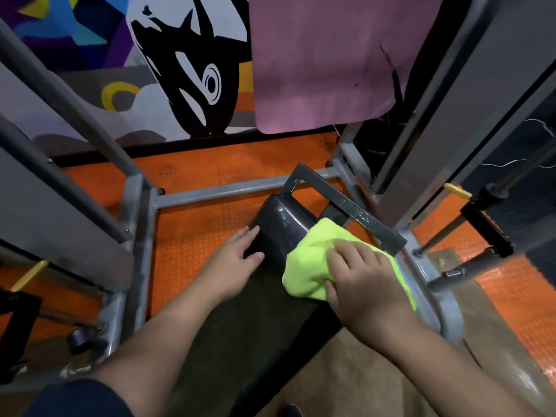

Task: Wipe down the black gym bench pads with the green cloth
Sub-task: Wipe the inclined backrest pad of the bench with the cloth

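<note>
- An orange studded floor (192,236) fills the middle of the view, with a painted wall (90,70) of bright shapes and a black-and-white figure behind it.
- A grey metal frame (210,189) of bars and uprights stands on the floor, boxing in the bench on the left, far and right sides.
- A pink mat (325,61) hangs against the wall at upper right, its lower edge just above the floor.
- A black bench pad (264,320) runs from the bottom of the view up toward the centre, ending in a rounded, shiny far end.
- A dark metal bracket (346,203) crosses just beyond the pad's far end.
- The green cloth (310,263) is bright yellow-green, bunched on the right side of the pad near its far end.
- The right hand (364,281) lies on top of the cloth, fingers slightly bent and pressing it onto the pad.
- The left hand (234,263) rests flat on the pad's left edge, fingers straight and relaxed, holding nothing.
- A yellow-tipped pin (457,191) sticks out from the machine at right.
</note>
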Demonstrator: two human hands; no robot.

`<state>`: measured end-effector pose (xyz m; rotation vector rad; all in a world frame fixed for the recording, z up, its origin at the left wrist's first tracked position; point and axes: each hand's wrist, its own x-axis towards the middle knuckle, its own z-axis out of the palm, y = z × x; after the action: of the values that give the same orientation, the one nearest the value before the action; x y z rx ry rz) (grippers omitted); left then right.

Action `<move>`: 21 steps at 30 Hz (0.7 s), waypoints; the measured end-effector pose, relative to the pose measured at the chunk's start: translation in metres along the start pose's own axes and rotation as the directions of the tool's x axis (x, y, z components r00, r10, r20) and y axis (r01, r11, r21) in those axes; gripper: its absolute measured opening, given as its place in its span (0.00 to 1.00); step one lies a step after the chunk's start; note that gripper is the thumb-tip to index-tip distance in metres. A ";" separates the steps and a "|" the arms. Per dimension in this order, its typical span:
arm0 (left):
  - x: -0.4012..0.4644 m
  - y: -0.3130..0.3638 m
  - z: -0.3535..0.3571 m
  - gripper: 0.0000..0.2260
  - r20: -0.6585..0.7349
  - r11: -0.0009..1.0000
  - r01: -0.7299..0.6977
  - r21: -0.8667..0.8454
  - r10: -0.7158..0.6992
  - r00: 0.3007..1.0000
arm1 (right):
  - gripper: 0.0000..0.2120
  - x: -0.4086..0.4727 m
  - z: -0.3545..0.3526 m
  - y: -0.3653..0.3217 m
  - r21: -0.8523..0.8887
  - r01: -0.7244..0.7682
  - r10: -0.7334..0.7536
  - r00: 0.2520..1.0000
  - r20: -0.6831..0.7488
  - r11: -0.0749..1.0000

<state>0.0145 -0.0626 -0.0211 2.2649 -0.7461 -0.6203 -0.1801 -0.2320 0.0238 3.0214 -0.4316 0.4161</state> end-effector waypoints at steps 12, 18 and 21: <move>-0.008 -0.009 -0.006 0.26 0.086 0.997 -0.056 0.044 0.052 0.995 | 0.28 -0.001 0.021 -0.009 -0.049 -0.146 0.150 0.984 0.098 0.988; -0.007 -0.014 -0.008 0.24 0.090 0.992 -0.105 0.066 0.099 0.991 | 0.30 -0.043 0.031 -0.023 -0.127 0.016 -0.004 0.996 0.093 0.992; -0.005 -0.015 -0.008 0.26 0.105 0.988 -0.104 0.117 0.091 0.990 | 0.29 -0.031 0.030 -0.017 -0.110 -0.107 0.112 0.993 0.045 0.988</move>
<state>0.0211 -0.0468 -0.0253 2.3057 -0.9618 -0.6602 -0.1960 -0.2106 -0.0136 2.9184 -0.6051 0.3112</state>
